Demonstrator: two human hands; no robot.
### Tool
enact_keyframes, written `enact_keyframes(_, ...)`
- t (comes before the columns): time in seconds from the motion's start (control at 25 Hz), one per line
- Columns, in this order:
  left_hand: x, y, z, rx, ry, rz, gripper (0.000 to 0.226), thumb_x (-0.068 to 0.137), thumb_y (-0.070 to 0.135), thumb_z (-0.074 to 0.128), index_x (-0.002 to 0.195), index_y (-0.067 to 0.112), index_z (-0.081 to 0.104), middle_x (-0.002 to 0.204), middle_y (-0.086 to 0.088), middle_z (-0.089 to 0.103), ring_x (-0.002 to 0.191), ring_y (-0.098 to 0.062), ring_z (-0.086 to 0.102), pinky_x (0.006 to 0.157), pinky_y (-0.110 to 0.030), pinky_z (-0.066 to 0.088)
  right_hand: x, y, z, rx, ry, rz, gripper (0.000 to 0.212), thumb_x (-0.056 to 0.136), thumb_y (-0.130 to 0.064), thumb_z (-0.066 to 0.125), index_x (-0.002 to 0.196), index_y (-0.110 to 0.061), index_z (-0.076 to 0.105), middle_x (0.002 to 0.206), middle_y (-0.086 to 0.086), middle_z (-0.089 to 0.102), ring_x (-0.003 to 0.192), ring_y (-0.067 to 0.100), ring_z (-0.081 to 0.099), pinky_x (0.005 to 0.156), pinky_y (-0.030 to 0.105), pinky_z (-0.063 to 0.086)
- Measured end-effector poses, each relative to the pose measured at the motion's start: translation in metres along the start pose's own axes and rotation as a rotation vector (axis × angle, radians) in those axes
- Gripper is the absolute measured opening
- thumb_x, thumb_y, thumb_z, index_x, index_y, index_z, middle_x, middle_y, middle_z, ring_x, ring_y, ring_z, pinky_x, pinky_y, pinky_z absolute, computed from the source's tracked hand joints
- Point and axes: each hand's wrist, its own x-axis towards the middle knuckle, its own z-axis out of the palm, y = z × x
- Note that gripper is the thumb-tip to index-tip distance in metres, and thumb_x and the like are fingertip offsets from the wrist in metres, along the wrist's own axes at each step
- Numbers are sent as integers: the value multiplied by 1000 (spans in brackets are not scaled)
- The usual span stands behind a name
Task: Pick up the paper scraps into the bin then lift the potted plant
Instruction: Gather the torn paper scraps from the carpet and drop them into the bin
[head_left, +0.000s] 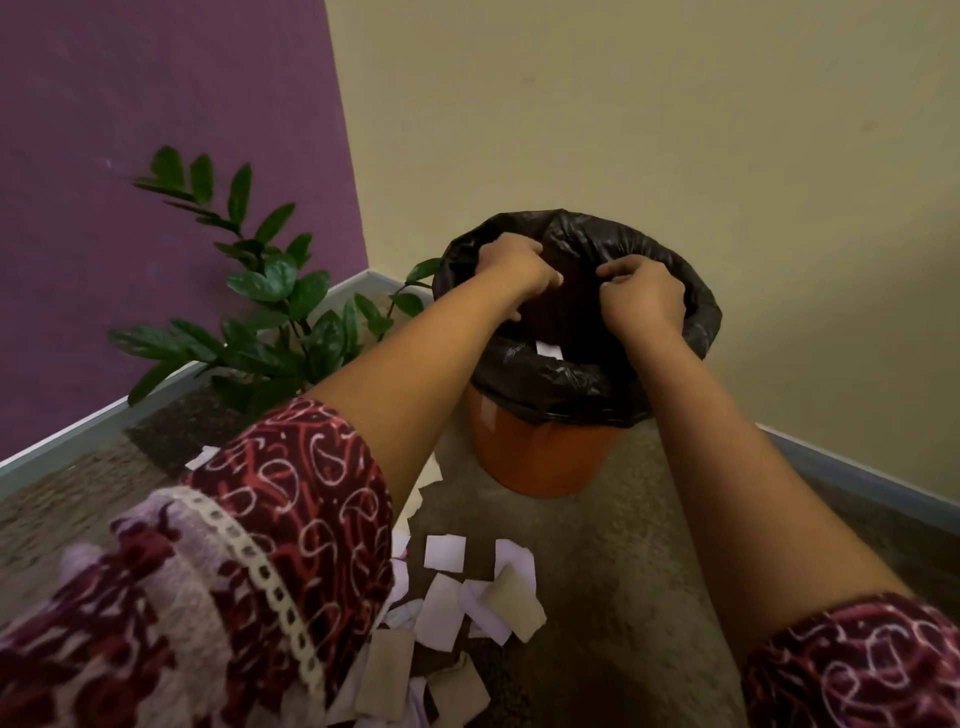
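Both hands over the bin (540, 457) mouth — orange bin, black liner (571, 379) folded over the rim, standing on the carpet (623, 571) in the corner where the purple wall (156, 208) meets the beige wall (675, 130); left hand (519, 270) above the far-left part of the opening, fingers curled down and inward, grip looks loosely closed, cannot tell whether anything is in it; right hand (641, 301) above the right side of the opening, fingers bunched with thumb against fingertips, grip clenched-ish, contents not visible either; one white scrap (548, 349) shows inside the liner, near the front edge between the two forearms; paper scraps (467, 597) not yet cleared — a loose pile of white and tan pieces on the carpet in front of the bin, running down toward the bottom edge, some overlapping, a few partly hidden under the left sleeve (291, 519); one more white piece (202, 457) on the carpet left of that sleeve; potted plant (270, 312) to the left of the bin against the purple wall, upright, glossy dark leaves, one leaf tip reaching close to the liner's left edge; pot itself hidden behind the left forearm and sleeve; right sleeve (857, 670) in the lower right corner, same dark red pattern.
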Motion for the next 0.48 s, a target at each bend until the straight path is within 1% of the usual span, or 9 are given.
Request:
enact_keyframes(0.08, -13, -10, -7, 99, 189, 191, 40, 89, 23, 64, 129, 22, 59, 129, -5, 61, 114, -22, 60, 95, -34, 53, -12, -5, 6, 28, 92, -111, 29, 95, -9, 47, 116, -20, 64, 123, 6, 61, 112, 23, 58, 95, 33, 49)
enact_keyframes(0.12, -21, -19, -11, 90, 287, 284, 32, 90, 23, 61, 123, 23, 63, 121, -3, 66, 108, -19, 63, 93, -31, 53, -22, -8, 9, 46, 158, -184, 28, 95, -10, 47, 115, -19, 64, 122, 7, 60, 112, 23, 58, 94, 31, 48)
enact_keyframes(0.16, -31, -31, -16, 60, 370, 353, 27, 91, 23, 59, 117, 24, 67, 112, -1, 70, 100, -17, 66, 87, -30, 55, -33, -10, 15, 59, 226, -262, 27, 95, -10, 47, 115, -18, 63, 121, 7, 59, 111, 22, 56, 92, 26, 46)
enact_keyframes(0.2, -41, -46, -20, 31, 450, 406, 23, 91, 23, 57, 112, 24, 68, 106, 1, 71, 93, -16, 67, 82, -29, 55, -47, -11, 21, 65, 286, -342, 26, 94, -9, 47, 114, -17, 63, 120, 7, 58, 112, 21, 54, 89, 17, 39)
enact_keyframes(0.24, -50, -62, -23, 21, 524, 445, 22, 92, 23, 55, 109, 24, 69, 103, 2, 71, 90, -15, 66, 80, -30, 54, -63, -11, 28, 67, 331, -416, 26, 93, -8, 48, 112, -17, 63, 118, 6, 57, 112, 19, 52, 85, 8, 30)
enact_keyframes(0.28, -59, -81, -25, 45, 592, 462, 21, 92, 23, 54, 107, 23, 68, 104, 3, 71, 92, -15, 65, 83, -30, 51, -81, -9, 37, 76, 356, -481, 26, 92, -7, 49, 111, -17, 64, 116, 6, 56, 110, 18, 49, 82, 4, 26)
enact_keyframes(0.36, -76, -124, -26, 158, 707, 413, 22, 92, 25, 52, 108, 22, 66, 109, 4, 68, 103, -16, 61, 93, -29, 38, -115, 2, 60, 89, 349, -559, 26, 89, -4, 52, 108, -16, 64, 114, 8, 56, 106, 18, 48, 83, 7, 28)
enact_keyframes(0.4, -84, -147, -25, 221, 741, 345, 22, 93, 26, 52, 110, 22, 65, 113, 3, 66, 108, -17, 58, 95, -30, 35, -130, 11, 73, 73, 312, -566, 27, 87, -4, 53, 108, -16, 64, 114, 8, 55, 106, 19, 48, 86, 14, 34)
enact_keyframes(0.48, -100, -198, -21, 325, 757, 163, 24, 93, 29, 52, 113, 22, 63, 119, -1, 63, 113, -20, 54, 99, -36, 35, -154, 36, 104, -24, 128, -505, 30, 88, -5, 54, 114, -17, 62, 120, 8, 53, 111, 21, 47, 90, 28, 42)
